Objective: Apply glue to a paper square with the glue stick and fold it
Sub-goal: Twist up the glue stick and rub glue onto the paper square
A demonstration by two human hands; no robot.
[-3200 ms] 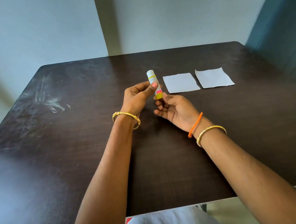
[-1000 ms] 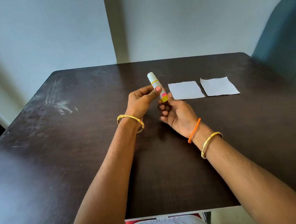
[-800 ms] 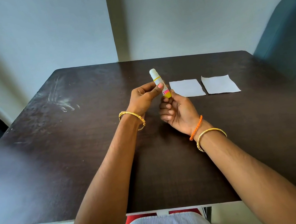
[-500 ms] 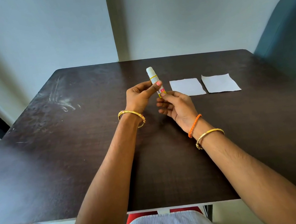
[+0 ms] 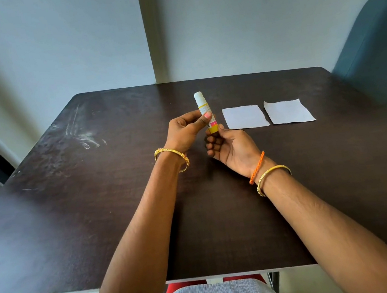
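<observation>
- Gripping the barrel of the glue stick [image 5: 205,112] between thumb and fingers, the left hand [image 5: 185,132] keeps the tube nearly upright above the bench [image 5: 72,214], white end up at 12 o'clock; this looks like a steadying hold, so the other hand can work the bottom.
- Standing clear of the bench surface, the glue stick sits between the two hands, just at 9 o'clock of the paper squares, near enough that a short reach should bring it to them.
- At 5 o'clock of the stick, the right hand [image 5: 231,147] is cupped palm-up under it, thumb and fingertips closed on the yellow base; I judge it is set there to twist the base or to pull the tube from its cap, but which of the two I cannot tell.
- Whether the white top is a cap or bare glue is not clear from here.
- The near paper square [image 5: 245,116] lies flat at 3 o'clock of the hands, untouched and unfolded, with no glue visible on it.
- The far paper square [image 5: 288,112] lies flat just beside it at 3 o'clock, apart by a narrow strip of bench, probably a spare or the next piece.
- Both sheets lie flat and free, so one hand will likely need to pin the paper while gluing.
</observation>
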